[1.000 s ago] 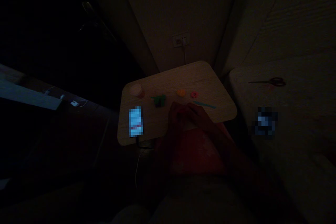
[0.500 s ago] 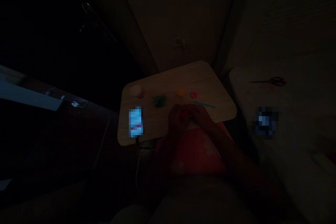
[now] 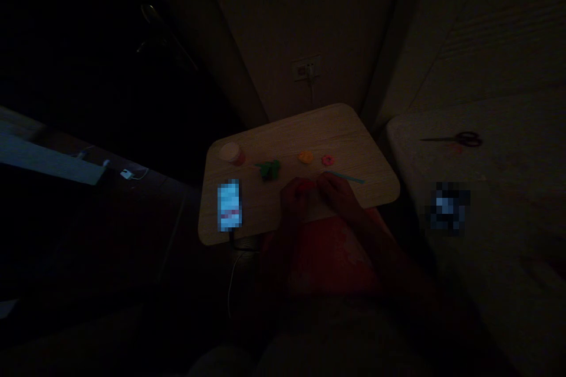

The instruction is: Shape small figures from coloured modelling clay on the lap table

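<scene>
In dim light, both hands are over the front edge of a small wooden table (image 3: 256,218). My left hand (image 3: 292,199) is closed around a small red piece (image 3: 306,185), whose kind the dark hides. Close by on the right, my right hand (image 3: 336,193) has its fingers curled together, their tips by the red piece; whether they pinch part of it is unclear. Beyond the hands lie a green piece (image 3: 269,169), a yellow-orange piece (image 3: 305,156) and a pink ring-like piece (image 3: 328,160). A thin blue stick (image 3: 349,177) touches or passes just behind my right fingers.
A lit phone (image 3: 229,205) with a cable lies on the table's left side. Behind it stands a small tub with a pale lid (image 3: 230,152). Scissors (image 3: 460,139) rest on the pale surface to the right. A wall socket (image 3: 306,68) holds a plug.
My hands have moved slightly apart, the left one shifting left with the red piece. The table's other objects stay in place.
</scene>
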{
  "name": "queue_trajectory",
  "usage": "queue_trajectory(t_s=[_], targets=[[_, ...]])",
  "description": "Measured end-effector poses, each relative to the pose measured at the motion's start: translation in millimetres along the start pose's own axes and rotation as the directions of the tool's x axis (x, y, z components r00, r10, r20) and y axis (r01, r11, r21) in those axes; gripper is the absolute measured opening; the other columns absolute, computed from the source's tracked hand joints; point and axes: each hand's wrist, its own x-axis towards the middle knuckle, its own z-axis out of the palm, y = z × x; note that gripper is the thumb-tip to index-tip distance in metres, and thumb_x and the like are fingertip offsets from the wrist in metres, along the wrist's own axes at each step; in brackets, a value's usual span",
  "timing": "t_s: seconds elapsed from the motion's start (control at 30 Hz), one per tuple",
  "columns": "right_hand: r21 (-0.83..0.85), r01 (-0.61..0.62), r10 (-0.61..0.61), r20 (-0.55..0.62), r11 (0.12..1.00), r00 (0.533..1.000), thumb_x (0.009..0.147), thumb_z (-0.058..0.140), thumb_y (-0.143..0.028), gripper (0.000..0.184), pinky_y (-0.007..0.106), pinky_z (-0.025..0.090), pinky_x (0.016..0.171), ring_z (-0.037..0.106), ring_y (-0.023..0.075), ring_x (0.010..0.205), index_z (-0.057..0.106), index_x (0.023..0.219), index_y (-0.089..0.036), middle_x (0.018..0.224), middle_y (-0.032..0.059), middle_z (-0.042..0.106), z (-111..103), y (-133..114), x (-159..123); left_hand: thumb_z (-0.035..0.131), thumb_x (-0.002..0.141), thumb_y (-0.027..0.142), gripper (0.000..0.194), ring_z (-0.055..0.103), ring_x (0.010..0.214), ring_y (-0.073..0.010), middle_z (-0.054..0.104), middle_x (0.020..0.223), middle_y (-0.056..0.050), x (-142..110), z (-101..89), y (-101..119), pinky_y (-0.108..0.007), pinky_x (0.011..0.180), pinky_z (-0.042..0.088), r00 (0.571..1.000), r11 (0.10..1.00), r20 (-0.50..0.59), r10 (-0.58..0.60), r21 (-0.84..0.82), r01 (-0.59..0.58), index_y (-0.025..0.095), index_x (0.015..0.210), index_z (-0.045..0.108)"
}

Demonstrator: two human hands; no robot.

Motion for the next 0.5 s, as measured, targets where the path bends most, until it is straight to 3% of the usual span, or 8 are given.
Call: queue_trajectory(t_s=[0.13,0.23,0.37,0.5], targets=[[-0.004,0.057,-0.057,-0.008,0.998,0.998,0.09,0.069,-0.046,0.024,0.026,0.039,0.057,0.049,0.0141,0.063,0.061,0.091,-0.023,0.072,-0.0029,0.055,-0.3,3.6,-0.4,0.056,0.096,0.04,0.035,0.057,0.067,-0.0152,0.065,0.069,-0.001,-0.5,0.2,1.5,-0.026,0.065,0.044,0.998,0.999,0.048,-0.035,0.018,0.034,0.017,0.072,0.066],[-0.028,0.135,-0.134,0.043,0.99,0.99,0.088,0.073,-0.041,0.029,0.028,0.048,0.067,0.061,0.0179,0.075,0.068,0.11,-0.024,0.086,0.0019,0.068,-0.6,6.3,-0.4,0.054,0.098,0.045,0.04,0.059,0.067,-0.0164,0.07,0.07,-0.003,-0.3,1.9,0.7,-0.027,0.064,0.045,0.997,0.999,0.06,-0.039,0.008,0.039,0.017,0.075,0.07],[-0.057,0.21,-0.207,0.055,0.976,0.977,0.089,0.071,-0.039,0.02,0.033,0.053,0.078,0.068,0.0218,0.087,0.075,0.101,-0.023,0.097,0.0071,0.075,-2.5,6.3,0.1,0.057,0.096,0.055,0.045,0.061,0.07,-0.018,0.072,0.074,-0.004,-0.7,5.0,-1.9,-0.028,0.065,0.046,0.992,0.992,0.061,-0.112,-0.059,0.115,0.016,0.081,0.073],[-0.084,0.242,-0.239,0.049,0.967,0.97,0.084,0.078,-0.038,0.018,0.031,0.051,0.072,0.067,0.0196,0.079,0.077,0.095,-0.023,0.09,0.0051,0.074,-3.5,4.8,-1.2,0.056,0.096,0.062,0.05,0.057,0.068,-0.0161,0.066,0.072,-0.003,-1.0,7.0,-6.1,-0.026,0.064,0.045,0.99,0.984,0.014,-0.139,-0.11,0.139,0.017,0.076,0.066]])
